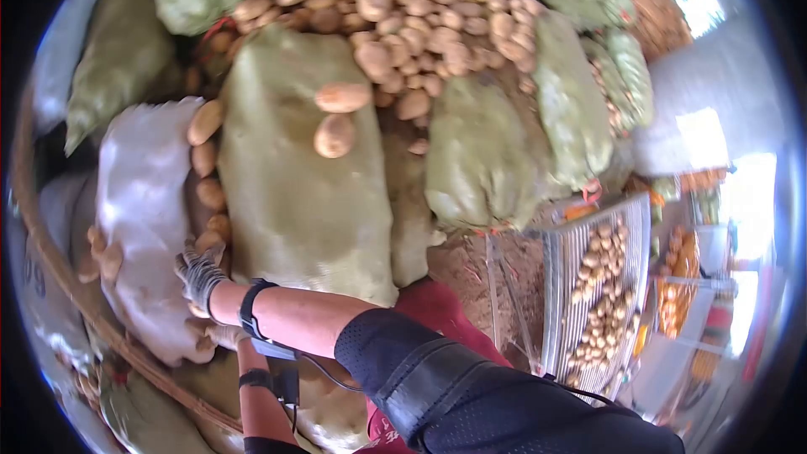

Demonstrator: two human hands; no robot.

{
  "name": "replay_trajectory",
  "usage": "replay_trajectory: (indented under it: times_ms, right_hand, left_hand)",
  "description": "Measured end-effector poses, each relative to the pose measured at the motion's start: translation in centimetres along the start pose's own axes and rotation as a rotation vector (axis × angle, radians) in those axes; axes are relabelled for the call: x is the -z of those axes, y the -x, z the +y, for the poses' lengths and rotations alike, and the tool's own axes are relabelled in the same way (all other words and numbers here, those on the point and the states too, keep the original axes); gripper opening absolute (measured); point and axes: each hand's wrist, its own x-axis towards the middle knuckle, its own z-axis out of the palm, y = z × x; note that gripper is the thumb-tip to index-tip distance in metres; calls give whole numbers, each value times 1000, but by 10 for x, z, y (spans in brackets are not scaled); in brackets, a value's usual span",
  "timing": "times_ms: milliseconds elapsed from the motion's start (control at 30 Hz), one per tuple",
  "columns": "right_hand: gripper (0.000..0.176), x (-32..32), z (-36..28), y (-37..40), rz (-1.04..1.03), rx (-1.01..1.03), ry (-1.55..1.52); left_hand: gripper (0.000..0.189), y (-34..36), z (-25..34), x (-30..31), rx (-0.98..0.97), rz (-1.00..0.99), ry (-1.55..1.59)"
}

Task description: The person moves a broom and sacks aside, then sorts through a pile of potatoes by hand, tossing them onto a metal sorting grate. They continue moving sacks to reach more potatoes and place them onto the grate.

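My right hand (202, 278), in a grey striped glove, reaches into the gap beside a white sack (143, 202). Its fingers curl at a potato (209, 241), partly hidden by the glove. My left hand (227, 335), also gloved, is lower down by the white sack's lower edge; its fingers are mostly hidden. More potatoes (210, 193) line the gap between the white sack and a large full green sack (303, 193). Two loose potatoes (336, 134) lie on top of the green sack.
A heap of loose potatoes (420, 17) lies at the back among green sacks (483, 151). On the right, a slatted metal rack (559, 303) carries many potatoes. A long curved pole (76, 286) runs along the left. Cables hang from devices on both wrists.
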Motion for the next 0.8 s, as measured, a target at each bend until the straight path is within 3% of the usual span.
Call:
replay_trajectory:
  times_ms: [100,167,200,233,300,333,367,433,533,600,667,733,800]
  right_hand:
    - [63,21,40,51,158,-122,-96]
    - [65,82,85,151,151,-350,-1109]
    - [84,46,94,158,449,-394,-1265]
    - [59,46,110,204,442,-201,-1594]
    - [49,10,116,288,646,-207,-2162]
    - [50,-20,118,335,813,-191,-2258]
    - [49,-60,120,387,874,-320,-2314]
    - [46,-103,98,517,1130,-746,-2266]
    - [43,-153,13,718,1487,-1492,-1895]
    - [41,-175,-50,823,1551,-1940,-1550]
    - [39,-189,-92,904,1486,-2304,-1215]
    - [37,-198,-89,949,1406,-2498,-981]
    - [35,-199,-42,943,1314,-2516,-818]
  left_hand:
    - [68,1,6,-7,-47,-26,-128]
    - [68,1,7,-8,-63,-75,-183]
    - [68,1,6,-8,-69,-93,-198]
    - [68,1,7,-6,-73,-115,-211]
    - [68,0,5,-3,-80,-142,-251]
    - [68,-2,4,0,-79,-154,-263]
    - [68,0,5,-1,-78,-185,-307]
    - [67,-4,3,1,-71,-215,-337]
    - [67,-8,4,-2,-50,-296,-336]
    - [67,-17,7,4,-36,-334,-280]
    - [67,-19,11,8,-21,-368,-237]
    - [67,-12,14,7,4,-375,-219]
    - [67,-6,23,9,26,-340,-215]
